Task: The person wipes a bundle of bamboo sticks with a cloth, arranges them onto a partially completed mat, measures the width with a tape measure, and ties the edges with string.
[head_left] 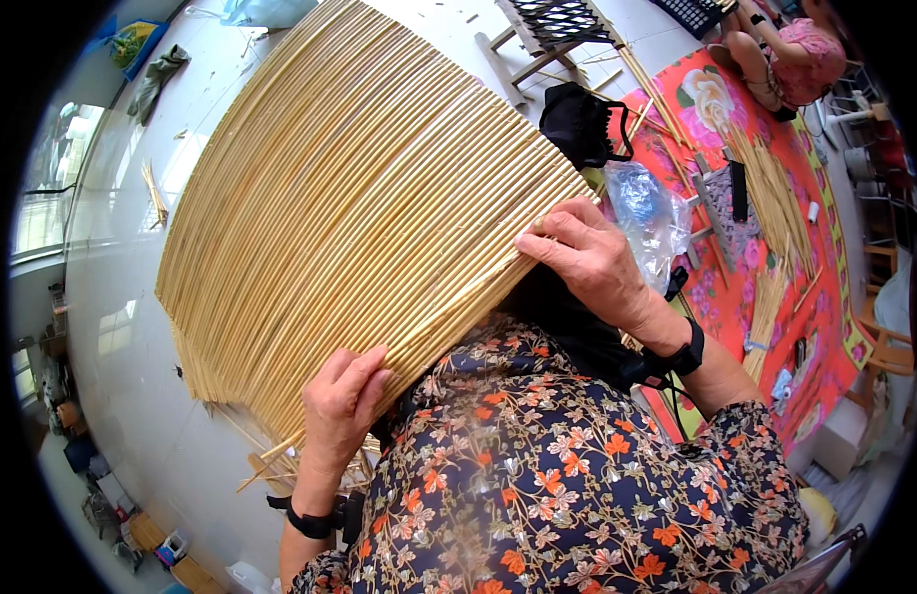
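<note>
A wide mat of straw-coloured stalks (369, 188), laid side by side in close rows, spreads out in front of me and fills the middle of the view. My left hand (344, 406) pinches its near edge toward the lower left, thumb and fingers pressed together. Farther right along the same edge, my right hand (595, 262) grips near the corner, with the index finger and thumb on the outermost stalks. Between the hands, the last stalks lie slightly uneven at the edge. The undersides of both grips are hidden.
Loose stalks (275, 460) stick out below the mat's left corner. On the right, a red floral cloth (711, 287) carries stalk bundles (770, 198). A clear plastic bag (648, 223) and a black bag (574, 124) lie close beside my right hand. Another person (800, 59) sits at the far right.
</note>
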